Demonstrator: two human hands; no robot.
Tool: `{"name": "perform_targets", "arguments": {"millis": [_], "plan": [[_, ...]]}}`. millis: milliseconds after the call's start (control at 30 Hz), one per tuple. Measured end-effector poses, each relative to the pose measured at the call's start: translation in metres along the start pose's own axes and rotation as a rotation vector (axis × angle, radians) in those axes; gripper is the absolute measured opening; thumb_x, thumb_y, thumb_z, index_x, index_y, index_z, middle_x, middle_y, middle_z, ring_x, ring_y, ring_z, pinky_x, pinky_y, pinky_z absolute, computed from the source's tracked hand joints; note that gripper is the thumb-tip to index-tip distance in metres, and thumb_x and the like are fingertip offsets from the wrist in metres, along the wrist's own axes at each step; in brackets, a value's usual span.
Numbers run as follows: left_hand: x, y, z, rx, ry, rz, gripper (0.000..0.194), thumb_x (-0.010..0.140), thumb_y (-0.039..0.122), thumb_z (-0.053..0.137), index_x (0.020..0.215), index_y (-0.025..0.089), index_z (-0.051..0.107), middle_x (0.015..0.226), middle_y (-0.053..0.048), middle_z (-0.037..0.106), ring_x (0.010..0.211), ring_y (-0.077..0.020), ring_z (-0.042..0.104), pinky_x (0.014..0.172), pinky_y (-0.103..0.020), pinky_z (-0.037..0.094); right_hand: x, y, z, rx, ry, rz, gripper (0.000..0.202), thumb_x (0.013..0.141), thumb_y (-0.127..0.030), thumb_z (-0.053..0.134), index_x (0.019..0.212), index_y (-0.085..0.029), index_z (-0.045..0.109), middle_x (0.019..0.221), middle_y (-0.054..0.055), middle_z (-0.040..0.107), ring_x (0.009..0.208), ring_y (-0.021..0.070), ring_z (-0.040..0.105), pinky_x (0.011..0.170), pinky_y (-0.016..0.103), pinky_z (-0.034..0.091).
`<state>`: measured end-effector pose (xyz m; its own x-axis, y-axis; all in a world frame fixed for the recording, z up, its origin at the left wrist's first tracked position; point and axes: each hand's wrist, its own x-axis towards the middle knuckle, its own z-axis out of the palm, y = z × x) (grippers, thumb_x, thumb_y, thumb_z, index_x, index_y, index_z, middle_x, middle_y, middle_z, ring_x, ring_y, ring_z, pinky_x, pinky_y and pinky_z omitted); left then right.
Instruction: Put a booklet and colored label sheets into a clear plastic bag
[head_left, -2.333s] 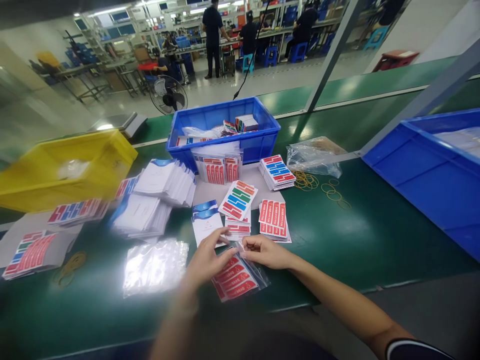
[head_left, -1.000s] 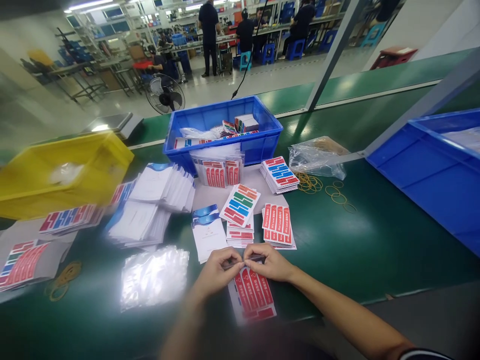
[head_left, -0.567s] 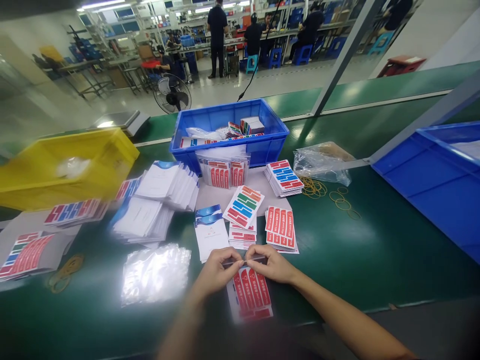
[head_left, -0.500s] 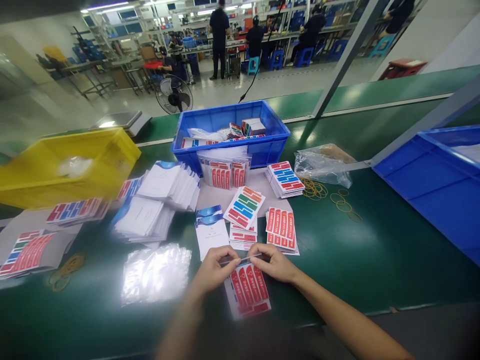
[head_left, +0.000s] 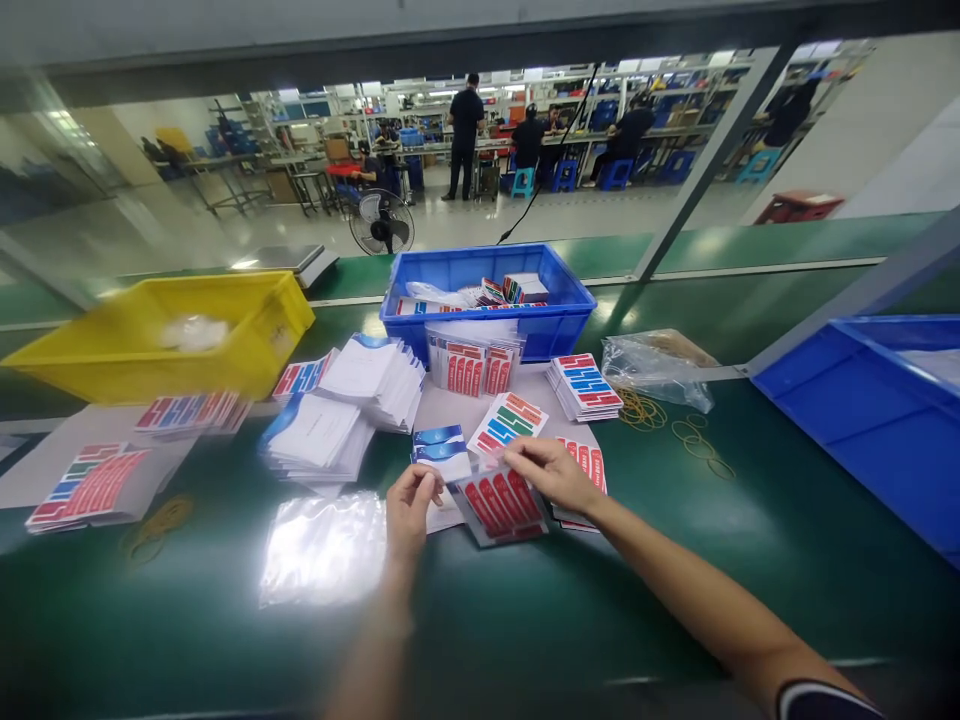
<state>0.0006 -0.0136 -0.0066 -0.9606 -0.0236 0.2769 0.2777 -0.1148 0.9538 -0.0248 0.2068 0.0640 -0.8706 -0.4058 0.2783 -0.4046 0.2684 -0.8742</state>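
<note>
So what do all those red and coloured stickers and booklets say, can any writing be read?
None can be read.
Red stickers in the clear bag under the right hand: white print, too blurred.
Multicoloured sticker sheet: too small.
Red and blue sticker stack: too small.
White and blue booklets by the left hand: no legible words.
Blue bin: contents unreadable.

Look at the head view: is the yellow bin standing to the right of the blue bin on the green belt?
No, the yellow bin stands left of the blue bin.
</note>
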Motion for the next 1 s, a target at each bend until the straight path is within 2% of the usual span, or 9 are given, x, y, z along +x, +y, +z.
{"name": "perform_targets", "arguments": {"millis": [233, 367, 433, 500, 567, 667, 733, 867, 1000], "plan": [[0.005, -0.002, -0.009, 0.015, 0.157, 0.001, 0.028, 0.09, 0.036, 0.05, 0.078, 0.011, 0.054, 0.075, -0.004, 0.051, 0.067, -0.01, 0.047, 0.059, -0.022, 0.041, 0.115, 0.015, -0.017, -0.125, 0.413, -0.122, 0.036, 0.091, -0.041, 0.041, 0.075, -0.012, 0.053, 0.068, 0.004, 0.049, 0.064, 0.0114, 0.046, 0.063, 0.024, 0.04], [0.006, 0.0, -0.01, 0.037, 0.21, -0.002, 0.03, 0.089, 0.038, 0.05, 0.078, 0.011, 0.054, 0.075, -0.004, 0.051, 0.068, -0.0111, 0.048, 0.059, -0.022, 0.041, 0.142, 0.032, -0.026, -0.249, 0.541, -0.165, 0.04, 0.088, -0.039, 0.048, 0.116, -0.011, 0.054, 0.113, 0.012, 0.055, 0.1, 0.02, 0.052, 0.089, 0.034, 0.041], [0.007, 0.0, -0.012, 0.039, 0.257, -0.006, 0.03, 0.089, 0.039, 0.05, 0.08, 0.011, 0.055, 0.075, -0.004, 0.052, 0.069, -0.0116, 0.049, 0.059, -0.022, 0.041, 0.13, 0.033, -0.019, -0.335, 0.557, -0.209, 0.045, 0.086, -0.036, 0.051, 0.123, -0.011, 0.05, 0.125, 0.014, 0.05, 0.115, 0.0225, 0.046, 0.1, 0.038, 0.035], [0.008, -0.002, -0.013, 0.035, 0.316, -0.013, 0.03, 0.088, 0.04, 0.051, 0.082, 0.011, 0.055, 0.076, -0.005, 0.053, 0.068, -0.0118, 0.05, 0.059, -0.022, 0.042, 0.104, 0.032, -0.001, -0.482, 0.457, -0.307, 0.042, 0.089, -0.034, 0.049, 0.124, -0.011, 0.049, 0.124, 0.014, 0.052, 0.118, 0.0211, 0.046, 0.104, 0.037, 0.034], [0.009, -0.004, -0.014, 0.028, 0.385, -0.026, 0.03, 0.087, 0.042, 0.052, 0.084, 0.012, 0.055, 0.079, -0.005, 0.054, 0.069, -0.0119, 0.05, 0.058, -0.022, 0.043, 0.068, 0.033, 0.026, -0.661, 0.217, -0.415, 0.047, 0.091, -0.034, 0.047, 0.13, -0.008, 0.045, 0.132, 0.014, 0.046, 0.125, 0.0204, 0.04, 0.107, 0.036, 0.033], [0.011, -0.009, -0.016, 0.031, 0.485, -0.064, 0.032, 0.085, 0.044, 0.054, 0.088, 0.012, 0.054, 0.084, -0.006, 0.055, 0.075, -0.0127, 0.052, 0.062, -0.022, 0.044, 0.016, 0.039, 0.07, -0.907, -0.205, -0.448, 0.074, 0.086, -0.048, 0.05, 0.141, -0.001, 0.031, 0.146, 0.018, 0.024, 0.136, 0.0293, 0.02, 0.109, 0.044, 0.027], [0.012, -0.011, -0.018, 0.044, 0.526, -0.091, 0.032, 0.084, 0.044, 0.054, 0.089, 0.012, 0.054, 0.086, -0.006, 0.055, 0.078, -0.0127, 0.052, 0.067, -0.022, 0.045, -0.009, 0.047, 0.092, -0.959, -0.348, -0.41, 0.082, 0.086, -0.055, 0.048, 0.143, 0.0, 0.027, 0.147, 0.02, 0.017, 0.138, 0.0308, 0.015, 0.11, 0.046, 0.025], [0.015, -0.015, -0.022, 0.083, 0.526, -0.136, 0.03, 0.083, 0.042, 0.056, 0.09, 0.012, 0.055, 0.089, -0.005, 0.055, 0.081, -0.0121, 0.051, 0.073, -0.022, 0.043, -0.029, 0.066, 0.113, -0.985, -0.292, -0.39, 0.057, 0.095, -0.038, 0.039, 0.136, 0.0, 0.04, 0.14, 0.018, 0.035, 0.133, 0.0272, 0.031, 0.109, 0.042, 0.03], [0.017, -0.019, -0.024, 0.11, 0.46, -0.205, 0.03, 0.08, 0.041, 0.06, 0.09, 0.013, 0.056, 0.089, -0.004, 0.056, 0.083, -0.0123, 0.051, 0.076, -0.022, 0.042, -0.026, 0.067, 0.107, -0.909, -0.147, -0.577, 0.036, 0.096, -0.019, 0.033, 0.121, -0.008, 0.056, 0.121, 0.011, 0.057, 0.115, 0.0178, 0.052, 0.101, 0.034, 0.041]]}}
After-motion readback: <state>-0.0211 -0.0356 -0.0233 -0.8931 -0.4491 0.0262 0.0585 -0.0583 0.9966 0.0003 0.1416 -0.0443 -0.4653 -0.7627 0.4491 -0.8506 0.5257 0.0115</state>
